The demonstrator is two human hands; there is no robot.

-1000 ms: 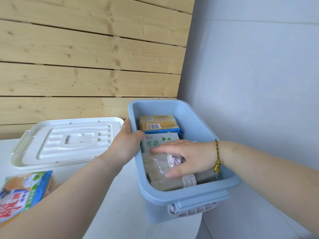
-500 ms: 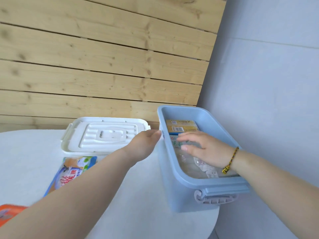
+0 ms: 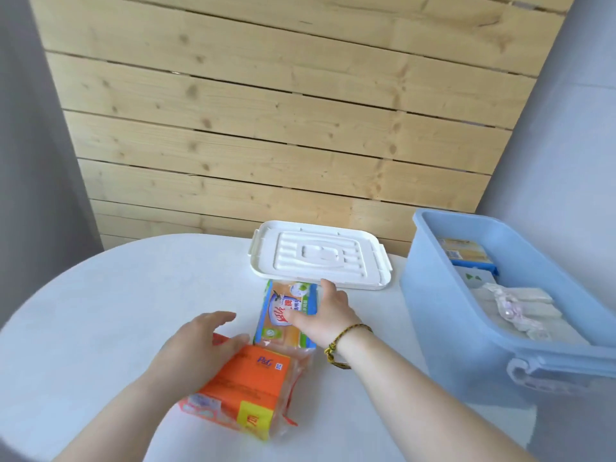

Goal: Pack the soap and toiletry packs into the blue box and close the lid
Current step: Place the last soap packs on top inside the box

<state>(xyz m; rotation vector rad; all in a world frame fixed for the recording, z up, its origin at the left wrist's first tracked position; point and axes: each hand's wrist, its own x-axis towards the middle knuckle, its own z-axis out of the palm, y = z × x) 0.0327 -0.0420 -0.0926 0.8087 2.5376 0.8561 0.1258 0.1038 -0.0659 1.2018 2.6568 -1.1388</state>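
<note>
Spreading over the blue-and-orange soap pack (image 3: 286,311), the right hand (image 3: 328,316) has loose fingers on it, not gripping yet. Left hand (image 3: 203,341) rests open on the orange pack (image 3: 250,388) — no grasp either. Both packs lie on the white table (image 3: 116,311). Blue box (image 3: 466,328) already holds several packs; white lid (image 3: 320,255) is off — two packs plus closing left.

Blue box (image 3: 443,315); white lid (image 3: 320,255); orange pack (image 3: 248,385); blue-orange pack (image 3: 283,315).

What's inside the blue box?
The blue box holds a yellow soap pack at the far end, a white pack with green marks, and clear-wrapped bars. Anything beneath them is covered.
</note>
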